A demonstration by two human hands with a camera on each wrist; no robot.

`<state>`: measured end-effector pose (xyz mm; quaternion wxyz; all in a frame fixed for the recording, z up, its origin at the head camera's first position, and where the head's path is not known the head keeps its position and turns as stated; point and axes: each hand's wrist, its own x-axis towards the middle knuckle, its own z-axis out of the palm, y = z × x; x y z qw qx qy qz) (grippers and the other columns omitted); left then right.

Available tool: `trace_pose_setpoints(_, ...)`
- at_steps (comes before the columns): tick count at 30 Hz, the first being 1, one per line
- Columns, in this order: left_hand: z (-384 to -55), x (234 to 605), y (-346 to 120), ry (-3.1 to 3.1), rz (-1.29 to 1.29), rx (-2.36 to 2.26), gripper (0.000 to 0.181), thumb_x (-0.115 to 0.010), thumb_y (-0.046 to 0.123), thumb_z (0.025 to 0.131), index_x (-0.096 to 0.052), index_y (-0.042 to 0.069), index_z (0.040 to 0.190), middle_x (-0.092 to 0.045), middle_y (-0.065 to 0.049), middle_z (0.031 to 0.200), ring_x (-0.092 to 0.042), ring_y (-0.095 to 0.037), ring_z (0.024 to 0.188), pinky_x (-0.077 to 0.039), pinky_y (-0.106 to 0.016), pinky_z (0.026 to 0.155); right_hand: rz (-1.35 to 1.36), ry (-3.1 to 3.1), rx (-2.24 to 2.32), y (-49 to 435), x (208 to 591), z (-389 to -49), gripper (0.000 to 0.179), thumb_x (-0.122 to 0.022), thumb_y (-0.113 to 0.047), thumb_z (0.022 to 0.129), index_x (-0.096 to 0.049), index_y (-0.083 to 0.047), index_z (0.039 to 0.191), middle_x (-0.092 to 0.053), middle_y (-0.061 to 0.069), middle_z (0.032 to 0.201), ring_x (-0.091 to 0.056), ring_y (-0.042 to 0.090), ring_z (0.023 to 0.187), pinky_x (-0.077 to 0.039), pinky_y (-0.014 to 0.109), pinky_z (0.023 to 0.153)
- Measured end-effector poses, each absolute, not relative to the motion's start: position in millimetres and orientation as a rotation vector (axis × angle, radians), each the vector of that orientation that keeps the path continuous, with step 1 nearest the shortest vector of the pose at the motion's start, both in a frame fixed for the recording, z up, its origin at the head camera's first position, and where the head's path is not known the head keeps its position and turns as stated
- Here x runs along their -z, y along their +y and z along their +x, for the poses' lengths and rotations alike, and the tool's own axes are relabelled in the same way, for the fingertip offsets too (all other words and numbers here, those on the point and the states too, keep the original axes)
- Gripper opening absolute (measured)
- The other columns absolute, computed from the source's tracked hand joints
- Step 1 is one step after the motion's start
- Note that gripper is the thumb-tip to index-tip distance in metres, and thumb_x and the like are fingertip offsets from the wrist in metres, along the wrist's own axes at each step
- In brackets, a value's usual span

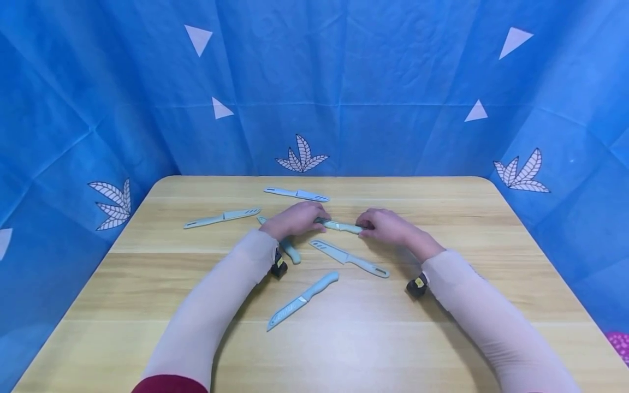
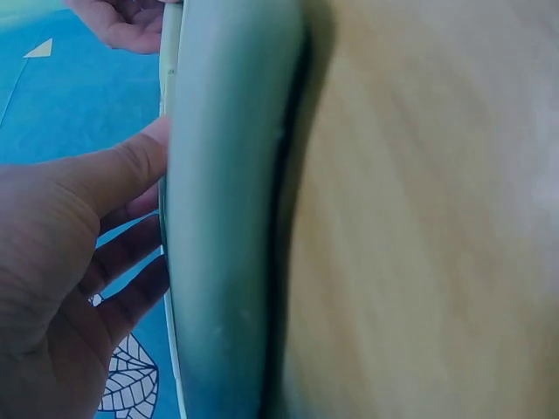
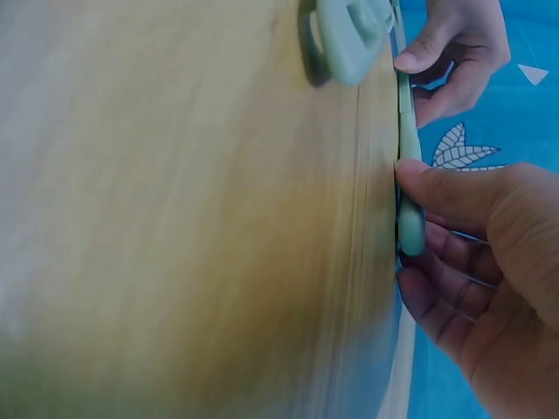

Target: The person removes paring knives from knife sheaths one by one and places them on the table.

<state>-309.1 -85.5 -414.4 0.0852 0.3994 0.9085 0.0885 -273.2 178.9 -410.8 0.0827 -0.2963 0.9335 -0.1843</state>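
Note:
A pale green sheathed knife point(image 1: 345, 227) lies between my two hands near the middle of the table. The left hand point(image 1: 298, 218) pinches its blade end, and the fingers hide the tip. At the handle end, the right hand point(image 1: 391, 227) grips between thumb and fingers; the right wrist view shows this handle point(image 3: 410, 218) close up. Partly covered by my left wrist is another green knife point(image 1: 292, 252), whose handle point(image 2: 227, 201) looms large in the left wrist view. Just in front of the held knife lies a sheathed knife point(image 1: 348, 258) with slots in its cover.
Another knife point(image 1: 303, 300) lies nearer the front, handle pointing away to the right. Behind my left hand rests a bluish knife point(image 1: 297, 194), and a pale green one point(image 1: 223, 218) lies to the left. Blue curtains point(image 1: 344, 82) surround the wooden table point(image 1: 491, 262).

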Motion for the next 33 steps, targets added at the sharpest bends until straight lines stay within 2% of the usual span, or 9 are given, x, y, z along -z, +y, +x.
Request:
trace_pose_setpoints(8, -305.6, 416.6, -85.4, 2.703, 1.191, -0.317, 0.030, -0.064, 0.027, 0.096, -0.069, 0.012, 0.122, -0.065, -0.001, 0.118, -0.058, -0.017, 0.111, -0.046, -0.031, 0.102, -0.892, 2.802, 0.547, 177.8, 414.3, -273.6, 0.022, -0.070, -0.022, 0.093, -0.070, -0.009, 0.110, -0.063, 0.001, 0.100, -0.058, 0.017, 0.087, -0.052, 0.037, 0.079)
trace_pose_setpoints(12, -304.4, 417.8, -86.0, 2.721, 1.159, -0.336, 0.030, -0.064, 0.027, 0.097, -0.068, 0.012, 0.122, -0.064, -0.001, 0.119, -0.058, -0.017, 0.113, -0.046, -0.030, 0.102, -0.887, 2.812, 0.557, 178.1, 416.2, -273.7, 0.022, -0.070, -0.022, 0.093, -0.070, -0.010, 0.111, -0.063, 0.000, 0.100, -0.058, 0.016, 0.086, -0.052, 0.036, 0.079)
trace_pose_setpoints(19, -301.7, 413.7, -91.2, 2.757, 1.123, -0.395, 0.031, -0.065, 0.027, 0.096, -0.067, 0.011, 0.123, -0.064, -0.003, 0.122, -0.058, -0.018, 0.115, -0.046, -0.032, 0.103, -0.867, 2.834, 0.606, 176.3, 412.0, -272.7, 0.022, -0.070, -0.022, 0.093, -0.069, -0.009, 0.111, -0.062, -0.002, 0.092, -0.055, 0.014, 0.079, -0.050, 0.032, 0.071)
trace_pose_setpoints(27, -293.9, 402.9, -97.3, 2.777, 1.042, -0.418, 0.032, -0.063, 0.026, 0.098, -0.066, 0.012, 0.127, -0.064, -0.004, 0.127, -0.056, -0.020, 0.121, -0.044, -0.035, 0.107, -0.908, 2.846, 0.652, 172.0, 405.1, -271.7, 0.023, -0.070, -0.021, 0.093, -0.069, -0.008, 0.111, -0.065, -0.001, 0.093, -0.059, 0.013, 0.083, -0.054, 0.033, 0.074)
trace_pose_setpoints(33, -288.6, 399.7, -99.3, 2.796, 1.047, -0.433, 0.035, -0.066, 0.031, 0.096, -0.066, 0.014, 0.126, -0.065, -0.001, 0.125, -0.057, -0.018, 0.120, -0.045, -0.034, 0.105, -0.911, 2.840, 0.717, 169.7, 400.1, -267.9, 0.020, -0.071, -0.019, 0.092, -0.070, -0.008, 0.109, -0.065, -0.001, 0.092, -0.060, 0.014, 0.083, -0.054, 0.033, 0.075)
